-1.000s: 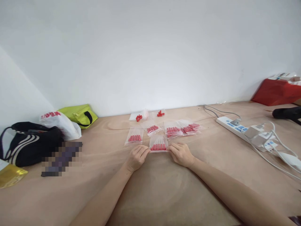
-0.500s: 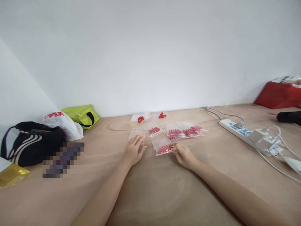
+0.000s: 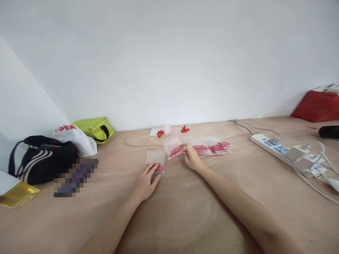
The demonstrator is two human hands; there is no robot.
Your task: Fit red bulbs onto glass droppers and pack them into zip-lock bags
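Observation:
My left hand (image 3: 146, 181) lies on the table with its fingers stretched out, the tips resting on a small clear zip bag (image 3: 154, 155). Red pieces show inside that bag, partly under the fingers. My right hand (image 3: 193, 158) is closed in a pinch on the edge of another zip bag (image 3: 173, 144), which holds a row of red pieces (image 3: 175, 151). Just right of this hand lie several overlapping bags of red pieces (image 3: 209, 146). Behind, near the wall, loose red pieces (image 3: 160, 133) and a second little heap of red pieces (image 3: 185, 129) rest on clear bags.
On the left stand a black bag (image 3: 50, 160), a white plastic bag (image 3: 82, 141) and a lime-green pouch (image 3: 92, 128). A white power strip (image 3: 267, 146) with chargers and cables lies on the right. A red box-like thing (image 3: 317, 106) is at the far right.
My right hand has moved its bag back and left, onto the spot of the bag lying there. My left hand has drawn its bag nearer, uncovering some of its red pieces.

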